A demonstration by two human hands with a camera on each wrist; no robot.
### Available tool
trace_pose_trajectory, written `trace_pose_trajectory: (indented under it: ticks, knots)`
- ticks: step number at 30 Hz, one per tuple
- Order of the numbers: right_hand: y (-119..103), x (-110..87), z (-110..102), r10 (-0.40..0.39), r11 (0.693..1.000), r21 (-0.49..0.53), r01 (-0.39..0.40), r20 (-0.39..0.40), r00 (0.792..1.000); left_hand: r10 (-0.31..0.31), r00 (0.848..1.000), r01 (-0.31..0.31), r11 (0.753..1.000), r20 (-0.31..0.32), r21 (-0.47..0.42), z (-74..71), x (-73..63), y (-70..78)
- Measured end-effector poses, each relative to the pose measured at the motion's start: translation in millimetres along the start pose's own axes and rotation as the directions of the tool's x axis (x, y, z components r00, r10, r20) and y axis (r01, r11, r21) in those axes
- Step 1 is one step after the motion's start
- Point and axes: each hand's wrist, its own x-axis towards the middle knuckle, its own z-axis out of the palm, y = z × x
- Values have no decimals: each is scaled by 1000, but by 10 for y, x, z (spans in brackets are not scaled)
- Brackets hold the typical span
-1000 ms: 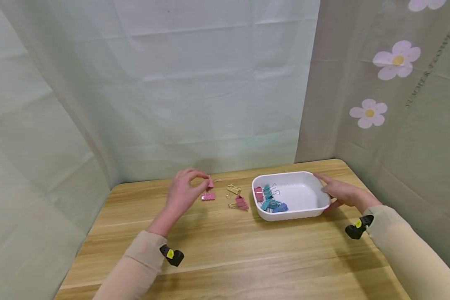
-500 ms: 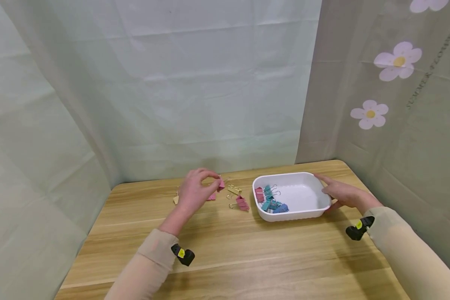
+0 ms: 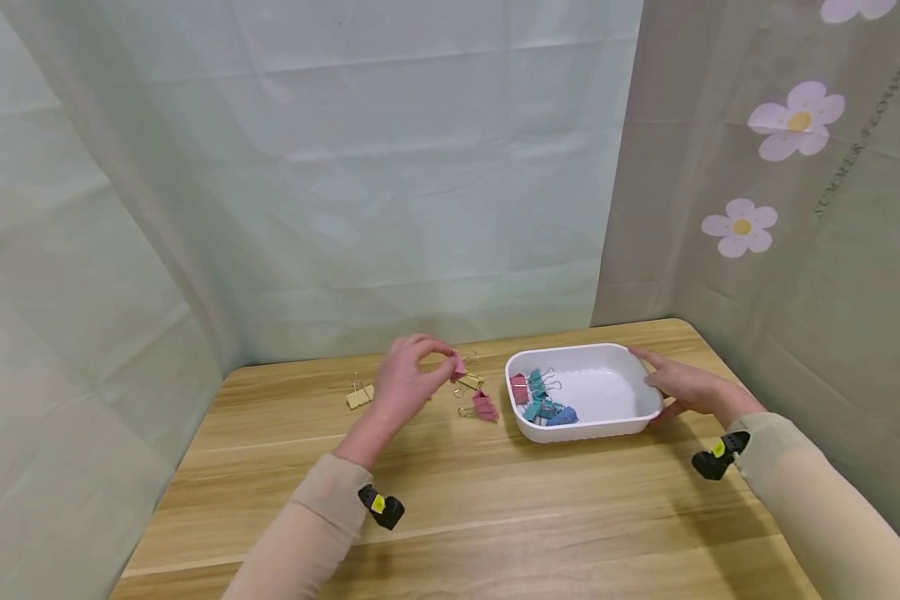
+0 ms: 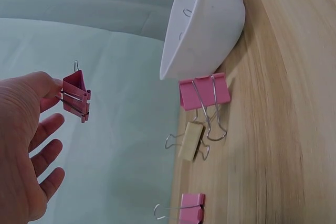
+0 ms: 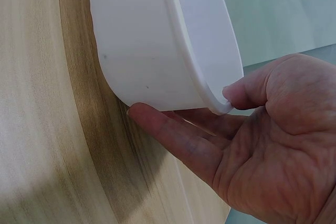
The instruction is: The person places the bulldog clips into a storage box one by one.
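My left hand [image 3: 407,379] pinches a pink binder clip [image 4: 76,97] between thumb and forefinger, up off the table; its other fingers stay loose. Below it in the head view lie a yellow binder clip [image 3: 471,382] and another pink binder clip [image 3: 484,407]. A further pink clip [image 4: 191,211] shows low in the left wrist view. My right hand [image 3: 690,387] grips the right end of a white tray [image 5: 136,40], thumb over the rim and fingers against the outer wall. At the tray's left end sit a pink clip [image 3: 520,388], teal clips [image 3: 537,383] and a blue clip [image 3: 562,417].
To the left of my left hand, a yellow binder clip [image 3: 360,397] lies on the wooden table [image 3: 510,517]. Behind the table's back edge hangs a pale curtain [image 3: 420,208], with a flower-printed part [image 3: 742,227] at the right.
My left hand has moved right with the pink clip, from the left side of the loose clips to over the yellow one. The left yellow clip has come into sight. My right hand and the tray stay put.
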Motion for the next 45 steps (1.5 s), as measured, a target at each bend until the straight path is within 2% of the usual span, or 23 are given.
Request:
trace_pose_trajectory:
  ticks: [33, 45]
  knots:
    - [-25, -6, 7, 11, 1000, 9, -11, -3, 1000, 55, 998, -56, 998, 37, 20, 319, 74, 211]
    - [-11, 8, 5, 20, 1000, 14, -20, -1, 1000, 57, 995, -58, 998, 77, 10, 459, 107, 334]
